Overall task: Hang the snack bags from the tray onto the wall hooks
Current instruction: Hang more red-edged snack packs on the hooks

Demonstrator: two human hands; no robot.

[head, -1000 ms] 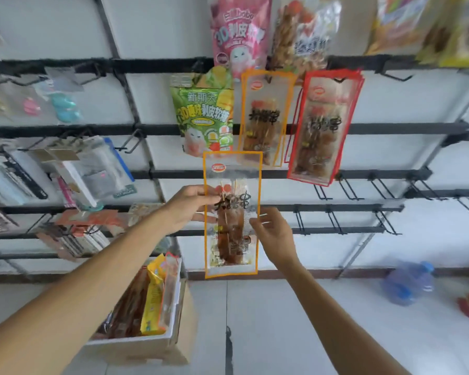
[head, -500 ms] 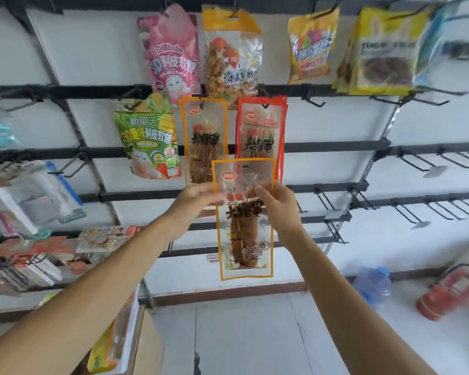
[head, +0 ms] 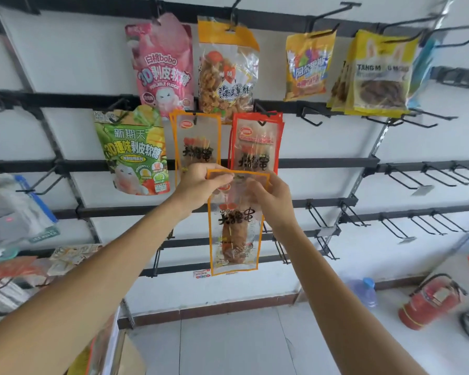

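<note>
Head view: nearest us, our left hand (head: pixel 201 185) and right hand (head: pixel 271 198) pinch the top corners of an orange-edged snack bag (head: pixel 234 226), which hangs upright between them in front of the wall rack (head: pixel 322 162). Just behind it hang an orange bag (head: pixel 197 139) and a red bag (head: pixel 256 142); higher up hang a pink bag (head: pixel 163 66) and yellow bags (head: pixel 379 74).

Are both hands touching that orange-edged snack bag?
Touching. The head view shows the left hand and right hand each pinching a top corner of the orange-edged bag.
</note>
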